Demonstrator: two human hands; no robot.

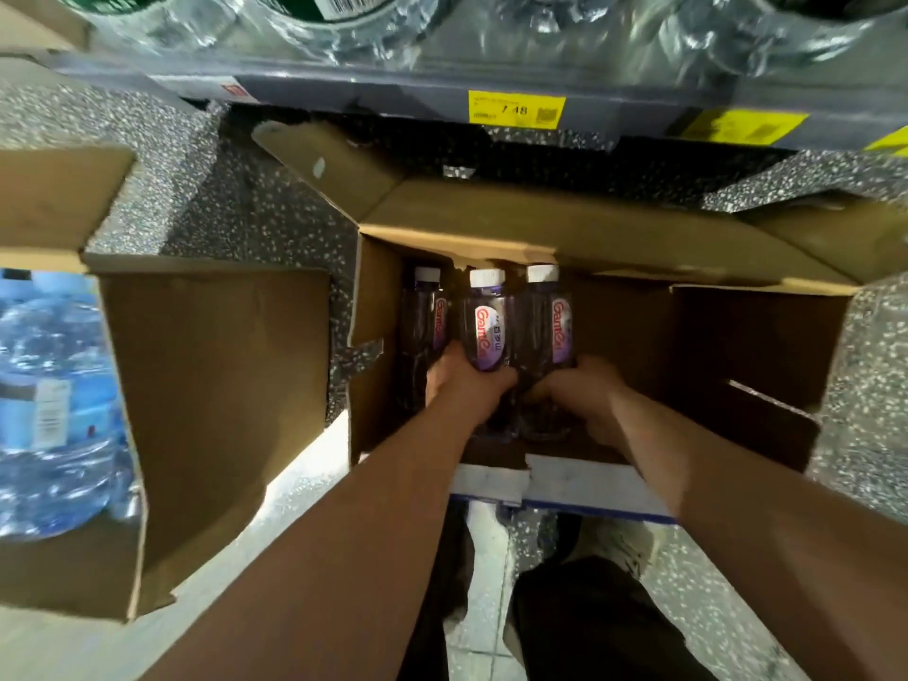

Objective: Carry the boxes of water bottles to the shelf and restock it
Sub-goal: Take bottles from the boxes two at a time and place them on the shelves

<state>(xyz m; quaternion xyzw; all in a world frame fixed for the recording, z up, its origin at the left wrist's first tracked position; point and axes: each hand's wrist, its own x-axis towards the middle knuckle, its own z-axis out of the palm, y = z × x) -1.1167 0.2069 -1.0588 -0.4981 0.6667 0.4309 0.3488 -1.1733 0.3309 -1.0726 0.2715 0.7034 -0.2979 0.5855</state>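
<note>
The floor [275, 228] is dark grey stone, speckled with white chips, and paler and glossier towards the near side. Along the far side runs the grey metal lip of the shelf [393, 90], carrying yellow price tags [516, 106]. Bulky packs in crinkled clear shrink-wrap [344, 22] sit on top of it.

Just in front of the shelf, an open cardboard box [737, 336] stands on the floor with its brown flaps splayed outward. Its right half shows bare cardboard. To its left, slightly apart, a second box [211, 385] lies open, and a big blue water bottle [49, 385] fills its left end.

Both bare forearms reach down into the open box. The left hand [467, 380] curls round the lower body of the middle bottle [484, 326]. The right hand [580, 385] wraps its fingers low on the right-hand bottle [550, 326], though blur softens the fingertips.

Three bottles stand upright and shoulder to shoulder in the box's far left corner. The left-hand bottle [425, 321] is tight against the cardboard wall and neither hand touches it. All three are slim, dark and see-through, with white screw caps and glossy purple labels with red lettering. Dark trousers [589, 626] show below the box's near edge.
</note>
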